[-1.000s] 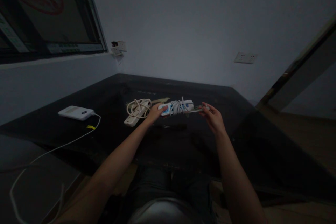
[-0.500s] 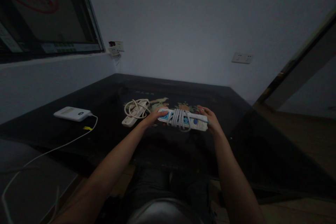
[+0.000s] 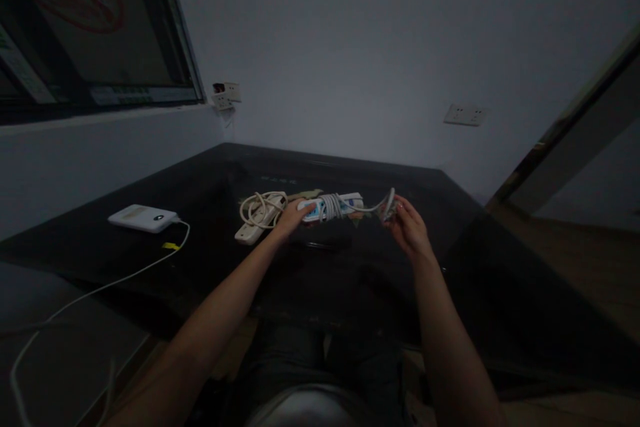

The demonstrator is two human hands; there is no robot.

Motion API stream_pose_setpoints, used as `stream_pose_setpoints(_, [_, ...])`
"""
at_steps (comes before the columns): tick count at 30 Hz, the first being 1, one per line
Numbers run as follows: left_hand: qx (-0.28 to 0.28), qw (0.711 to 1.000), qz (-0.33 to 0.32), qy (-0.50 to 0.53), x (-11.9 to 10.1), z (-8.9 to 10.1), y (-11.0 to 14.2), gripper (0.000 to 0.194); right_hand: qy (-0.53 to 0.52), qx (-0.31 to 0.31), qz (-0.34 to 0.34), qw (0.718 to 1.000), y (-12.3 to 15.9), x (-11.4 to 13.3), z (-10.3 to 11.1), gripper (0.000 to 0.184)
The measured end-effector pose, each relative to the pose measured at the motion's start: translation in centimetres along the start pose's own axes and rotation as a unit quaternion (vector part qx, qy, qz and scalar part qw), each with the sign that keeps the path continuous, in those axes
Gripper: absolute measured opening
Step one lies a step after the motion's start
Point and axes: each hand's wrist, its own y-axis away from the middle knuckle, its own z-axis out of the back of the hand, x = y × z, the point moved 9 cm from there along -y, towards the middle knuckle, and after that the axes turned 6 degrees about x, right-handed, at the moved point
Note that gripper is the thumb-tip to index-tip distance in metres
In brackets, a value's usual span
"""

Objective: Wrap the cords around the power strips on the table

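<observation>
My left hand (image 3: 291,219) grips the left end of a white and blue power strip (image 3: 313,211), its thumb on top. Grey cord is wound in several turns round the strip's middle. From those turns the cord (image 3: 367,209) runs right to my right hand (image 3: 411,225), whose fingers are closed on its looped end; whether a plug is in them I cannot make out. Just left of my left hand, a second, cream power strip (image 3: 246,234) lies on the dark table, a loose coil of its own cord on top.
A white power bank (image 3: 140,217) lies on the left of the black table (image 3: 320,293), with a white cable (image 3: 115,278) hanging over the edge. Near it is a yellow tag (image 3: 171,246). Wall sockets (image 3: 465,115) sit behind the table, and a window (image 3: 100,27) is at the left.
The white and blue strip came nearer with its broad face up, then moved back and tilted. My right hand went to its right end, then drew away to the right with the cord.
</observation>
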Motion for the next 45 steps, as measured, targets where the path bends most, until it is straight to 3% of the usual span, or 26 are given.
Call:
stream_pose_setpoints(5, [0.24, 0.968, 0.066, -0.024, 0.0, -4.8, 2.4, 0.025, 0.006, -0.084, 0.061, 0.995, -0.1, 1.1, 2.7, 0.033])
stream_pose_setpoints(7, [0.281, 0.957, 0.073, -0.004, -0.2, -5.7, 3.3, 0.025, 0.037, -0.092, 0.043, 0.994, -0.1, 0.7, 3.0, 0.037])
stream_pose_setpoints(11, [0.247, 0.962, 0.073, 0.089, -0.7, -5.5, 3.1, 0.034, 0.157, -0.041, -0.004, 0.987, -0.3, -0.6, 1.3, 0.037])
stream_pose_setpoints(16, [0.113, 0.98, 0.01, 0.163, -1.3, -3.2, 1.3, 0.045, 0.229, 0.079, -0.021, 0.97, -0.1, -1.7, -2.6, 0.028])
stream_pose_setpoints(21, [-0.039, 0.996, -0.028, 0.078, -1.0, 0.2, 0.2, 0.042, 0.193, 0.152, -0.095, 0.965, 0.8, -2.5, -4.3, 0.033])
stream_pose_setpoints(23, [-0.062, 0.997, -0.026, 0.044, -0.7, 1.0, 0.0, 0.034, 0.167, 0.162, -0.109, 0.966, 1.2, -2.2, -4.5, 0.035])
stream_pose_setpoints(26, [-0.058, 0.998, -0.015, 0.004, -0.5, 1.2, -0.2, 0.025, 0.11, 0.145, -0.114, 0.977, 1.5, -1.4, -4.3, 0.037])
stream_pose_setpoints(30, [-0.001, 0.999, 0.009, -0.032, -0.5, -0.1, 0.1, 0.019, 0.055, 0.044, -0.049, 0.996, 1.0, 0.5, -2.3, 0.037])
stream_pose_setpoints(35, [0.19, 0.98, 0.036, -0.045, -0.4, -3.9, 1.5, 0.022, 0.056, -0.074, 0.044, 0.995, 0.3, 1.9, 1.0, 0.04])
stream_pose_setpoints(39, [0.295, 0.954, 0.057, -0.009, -0.6, -5.9, 3.2, 0.026, 0.061, -0.116, 0.043, 0.991, 0.2, 1.1, 2.4, 0.041])
stream_pose_setpoints(42, [0.286, 0.954, 0.056, 0.064, -1.2, -6.0, 3.5, 0.03, 0.12, -0.104, 0.009, 0.987, 0.1, 0.2, 2.1, 0.037])
stream_pose_setpoints(45, [0.217, 0.966, 0.037, 0.133, -1.6, -4.9, 2.7, 0.034, 0.215, -0.034, -0.005, 0.976, -0.1, -0.5, 0.2, 0.032])
